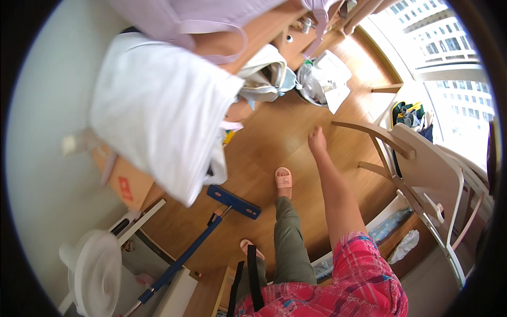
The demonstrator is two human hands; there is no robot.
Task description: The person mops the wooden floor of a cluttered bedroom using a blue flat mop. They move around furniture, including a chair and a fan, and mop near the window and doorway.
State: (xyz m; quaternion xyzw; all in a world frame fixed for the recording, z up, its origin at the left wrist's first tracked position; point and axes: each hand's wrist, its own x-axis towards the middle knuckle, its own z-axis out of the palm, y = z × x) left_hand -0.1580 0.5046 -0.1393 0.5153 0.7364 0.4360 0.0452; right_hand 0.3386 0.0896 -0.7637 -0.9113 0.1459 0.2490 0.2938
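Observation:
My right hand (317, 140) reaches out over the wooden floor, beyond the tip of a curved chair leg. Nothing shows in it, and its fingers are too bunched in this view to tell their pose. My left hand is out of view. A flat mop's blue head (234, 202) rests on the floor to the left of my sandalled foot (283, 180). Its blue pole (178, 259) slants down to the lower left picture edge. Ahead on the left hangs a large white cloth (158, 111), blurred, above a cardboard box (126, 182).
A bin (315, 89) with a plastic liner stands ahead, beside an open white bag (265, 79). At right are a pale wooden chair (427, 158) and a window (455, 95). A white fan (97, 273) stands lower left; lilac fabric (222, 16) hangs at the top.

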